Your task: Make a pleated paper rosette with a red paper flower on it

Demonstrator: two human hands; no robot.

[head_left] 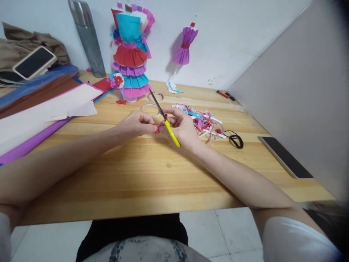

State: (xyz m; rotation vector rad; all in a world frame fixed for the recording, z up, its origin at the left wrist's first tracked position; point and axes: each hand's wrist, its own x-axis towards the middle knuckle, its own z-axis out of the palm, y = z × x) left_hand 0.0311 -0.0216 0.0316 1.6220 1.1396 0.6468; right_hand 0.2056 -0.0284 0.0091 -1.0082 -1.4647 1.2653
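Note:
My left hand (pixel 139 123) pinches a small red piece (pixel 157 128), perhaps crepe paper, over the middle of the table. Its far side meets the fingertips of my right hand (pixel 181 127). That right hand is closed around yellow-handled scissors (pixel 171 134), whose dark blades point up and away to the left. Just behind the hands lie two rings that look like tape rolls, one nearer (pixel 149 109) and one farther (pixel 155 96). A small form in a tiered dress of blue, red, purple and pink paper (pixel 130 54) stands beyond them.
A heap of paper scraps (pixel 203 122) lies right of my hands, with a black cord loop (pixel 236 141) beside it. Paper sheets (pixel 54 105) spread leftward near a bottle (pixel 89 43) and a phone (pixel 35 62). A purple-dressed figure (pixel 185 45) stands by the wall; a dark flat device (pixel 286 156) lies right.

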